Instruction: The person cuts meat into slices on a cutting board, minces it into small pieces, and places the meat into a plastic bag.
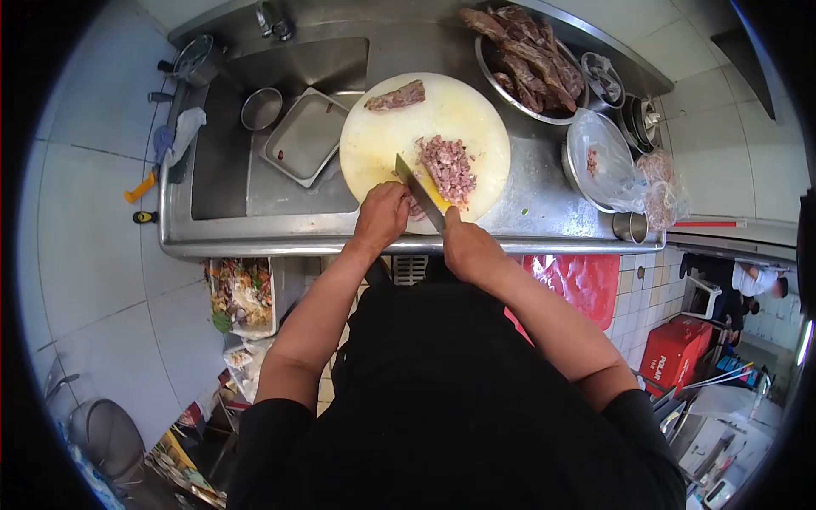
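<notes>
My right hand [472,248] is closed round the handle of a broad kitchen knife [416,188], its blade slanting up and left over the round white cutting board [365,136]. My left hand [382,214] rests at the board's near edge, left of the blade, with its fingers curled down on meat that they mostly hide. A few meat pieces [416,210] show beside the blade. Right of the knife lies a heap of diced pinkish meat [450,167]. One longer uncut piece of meat [397,96] sits near the board's far edge.
A metal bowl [557,117] piled with dark meat strips [531,59] stands at the back right. Nearer is a bowl lined with a plastic bag [595,161], beside a small metal cup [630,227]. On the left, the sink [217,183] holds a metal tray [297,144] and a round container [261,109].
</notes>
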`<state>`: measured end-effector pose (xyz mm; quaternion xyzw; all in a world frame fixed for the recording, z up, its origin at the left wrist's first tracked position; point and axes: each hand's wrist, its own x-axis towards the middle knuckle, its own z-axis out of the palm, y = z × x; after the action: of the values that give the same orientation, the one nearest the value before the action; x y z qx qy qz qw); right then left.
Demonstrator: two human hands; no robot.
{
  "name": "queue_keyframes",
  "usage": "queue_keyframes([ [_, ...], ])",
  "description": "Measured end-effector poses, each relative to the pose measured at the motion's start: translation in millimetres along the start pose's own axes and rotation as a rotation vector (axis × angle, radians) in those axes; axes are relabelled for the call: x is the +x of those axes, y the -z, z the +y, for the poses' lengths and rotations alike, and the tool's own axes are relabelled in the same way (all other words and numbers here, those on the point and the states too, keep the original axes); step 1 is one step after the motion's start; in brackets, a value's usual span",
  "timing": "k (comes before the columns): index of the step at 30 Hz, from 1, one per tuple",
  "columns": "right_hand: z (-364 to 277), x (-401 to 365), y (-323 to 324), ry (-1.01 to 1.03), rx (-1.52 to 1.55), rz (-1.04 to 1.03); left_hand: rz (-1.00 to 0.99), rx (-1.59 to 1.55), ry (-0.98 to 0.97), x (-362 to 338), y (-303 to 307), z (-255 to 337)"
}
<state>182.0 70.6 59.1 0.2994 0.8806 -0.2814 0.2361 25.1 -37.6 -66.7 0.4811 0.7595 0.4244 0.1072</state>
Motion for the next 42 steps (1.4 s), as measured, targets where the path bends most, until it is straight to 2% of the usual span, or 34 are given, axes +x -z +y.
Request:
queue_keyframes([
  [2,16,6,-25,-0.005,0.056,0.086,0.005,-0.022,-0.042,1,-1,-1],
  [5,14,20,-33,-0.022,0.016,0.102,-0.012,0.005,-0.066,0,-2,-5],
  [9,-4,33,9,0.011,0.057,0.144,-0.049,0.016,-0.106,2,5,-7],
  [11,-27,23,51,-0.016,0.051,-0.037,-0.054,-0.062,-0.08,0,9,-9],
  [12,-42,13,71,-0.129,0.142,-0.168,-0.042,-0.076,-0.001,0,13,-4],
  [13,-42,6,72,-0.13,0.148,-0.16,-0.046,-0.073,-0.01,1,14,-4],
  [15,-37,-16,62,-0.131,0.109,-0.169,-0.106,0.002,0.0,1,16,-6],
  [17,-9,-13,19,-0.074,0.028,-0.122,-0.094,-0.006,-0.02,2,12,-9],
  [20,9,-11,-19,0.001,0.003,0.037,-0.104,-0.012,-0.039,2,13,-12],
  [21,7,-9,-20,0.004,-0.003,0.03,-0.125,-0.017,-0.055,2,13,-13],
  [23,3,-2,-18,-0.116,0.027,0.03,-0.118,-0.03,-0.057,4,14,-14],
  [27,6,35,-1,0.008,0.063,0.144,-0.18,-0.035,-0.092,3,16,-10],
  [29,-16,29,27,0.007,-0.059,0.034,-0.212,-0.027,-0.1,1,17,-9],
  [30,-26,19,39,-0.023,-0.021,-0.007,-0.195,-0.021,-0.083,2,15,-10],
  [35,-8,-6,0,-0.044,-0.037,-0.039,-0.16,-0.038,-0.063,2,9,-16],
  [38,8,4,-34,-0.089,-0.006,0.046,-0.185,-0.03,-0.076,2,10,-14],
  [42,19,17,-28,-0.039,0.055,0.185,-0.195,-0.061,-0.163,0,12,-11],
])
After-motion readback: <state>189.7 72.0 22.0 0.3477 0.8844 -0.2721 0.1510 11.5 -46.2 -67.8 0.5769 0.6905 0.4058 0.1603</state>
